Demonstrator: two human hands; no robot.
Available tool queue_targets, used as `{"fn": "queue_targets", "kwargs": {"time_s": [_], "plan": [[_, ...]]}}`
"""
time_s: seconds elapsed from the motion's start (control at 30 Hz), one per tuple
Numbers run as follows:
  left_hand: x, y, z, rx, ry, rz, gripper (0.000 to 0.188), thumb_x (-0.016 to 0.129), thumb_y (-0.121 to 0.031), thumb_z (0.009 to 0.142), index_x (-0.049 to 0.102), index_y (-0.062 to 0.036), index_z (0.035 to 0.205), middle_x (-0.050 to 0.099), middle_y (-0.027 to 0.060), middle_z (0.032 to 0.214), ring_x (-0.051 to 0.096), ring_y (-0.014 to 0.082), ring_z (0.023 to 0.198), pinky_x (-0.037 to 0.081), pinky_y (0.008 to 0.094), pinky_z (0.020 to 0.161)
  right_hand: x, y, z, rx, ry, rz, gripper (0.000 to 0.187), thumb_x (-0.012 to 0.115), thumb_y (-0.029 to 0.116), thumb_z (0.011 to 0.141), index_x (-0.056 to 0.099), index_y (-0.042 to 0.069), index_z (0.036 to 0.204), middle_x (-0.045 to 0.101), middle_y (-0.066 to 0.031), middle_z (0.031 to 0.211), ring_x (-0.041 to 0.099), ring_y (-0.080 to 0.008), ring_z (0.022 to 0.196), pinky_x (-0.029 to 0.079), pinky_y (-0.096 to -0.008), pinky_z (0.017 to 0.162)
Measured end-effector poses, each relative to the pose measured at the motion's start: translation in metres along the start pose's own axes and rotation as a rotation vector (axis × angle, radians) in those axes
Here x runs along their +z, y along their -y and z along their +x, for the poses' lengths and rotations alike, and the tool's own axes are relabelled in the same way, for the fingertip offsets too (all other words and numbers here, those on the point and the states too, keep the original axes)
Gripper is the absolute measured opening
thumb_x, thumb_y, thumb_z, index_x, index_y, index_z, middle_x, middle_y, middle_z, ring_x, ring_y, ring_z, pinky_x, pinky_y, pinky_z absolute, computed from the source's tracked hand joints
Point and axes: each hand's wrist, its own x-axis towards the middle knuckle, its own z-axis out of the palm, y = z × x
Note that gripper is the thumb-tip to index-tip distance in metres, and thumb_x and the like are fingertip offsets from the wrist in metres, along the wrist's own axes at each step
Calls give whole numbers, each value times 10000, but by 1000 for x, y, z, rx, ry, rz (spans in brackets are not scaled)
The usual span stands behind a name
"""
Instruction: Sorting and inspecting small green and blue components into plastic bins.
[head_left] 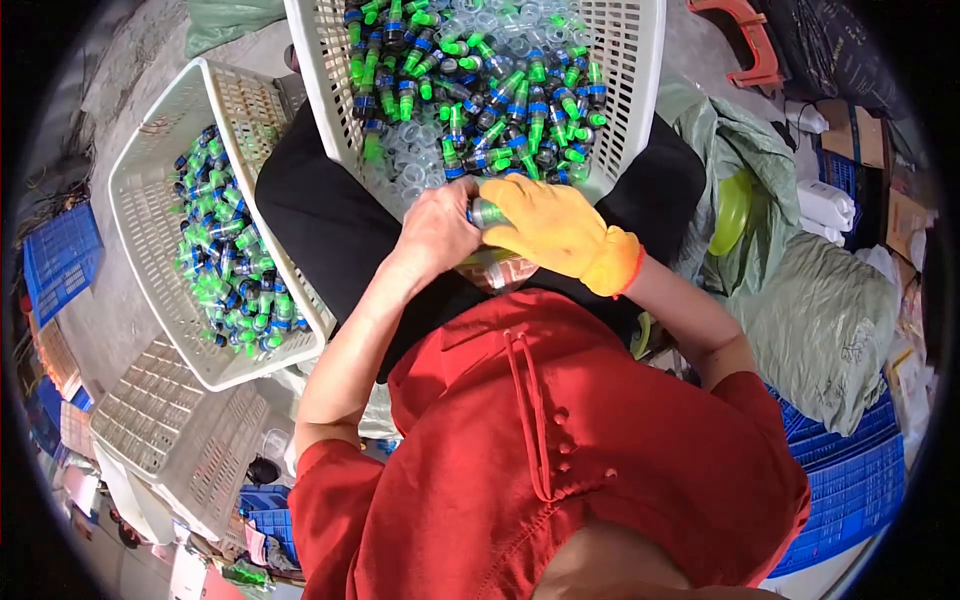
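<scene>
My bare left hand (440, 228) and my right hand (550, 228), in a yellow glove with an orange cuff, meet over my lap at the near end of a white crate (325, 90). Both are closed on one small plastic piece (484, 212), of which a clear-green part and a blue band show between them. Its ends are hidden by my fingers. In the crate lies a heap of small green, blue and black plastic pieces (515, 110). Clear plastic caps (408, 160) are piled at its near left and far side.
Left of my knee, a second white crate (150, 235) holds similar green, blue and black pieces. An overturned beige crate (165, 400) stands behind it. Green sacks (820, 320) and stacked blue crates (845, 480) lie to my right, with a red plastic stool (745, 40) farther off.
</scene>
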Motion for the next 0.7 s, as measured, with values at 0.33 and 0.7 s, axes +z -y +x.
{"fn": "queue_targets", "kwargs": {"time_s": [0.33,0.7], "plan": [[-13,11,17,85,-276,462,147,576,-104,769,522,-74,902,655,118,672,616,359,540,479,443,504,-8,-4,24,135,-136,382,338,620,191,868,498,73,1159,565,-63,894,532,-199,697,451,-309,623],[-23,23,64,108,-394,723,70,540,-81,796,553,-79,865,611,88,657,578,303,552,449,436,581,11,-51,65,495,183,735,405,632,310,837,524,73,1148,617,-101,951,601,-282,813,481,-352,713]]}}
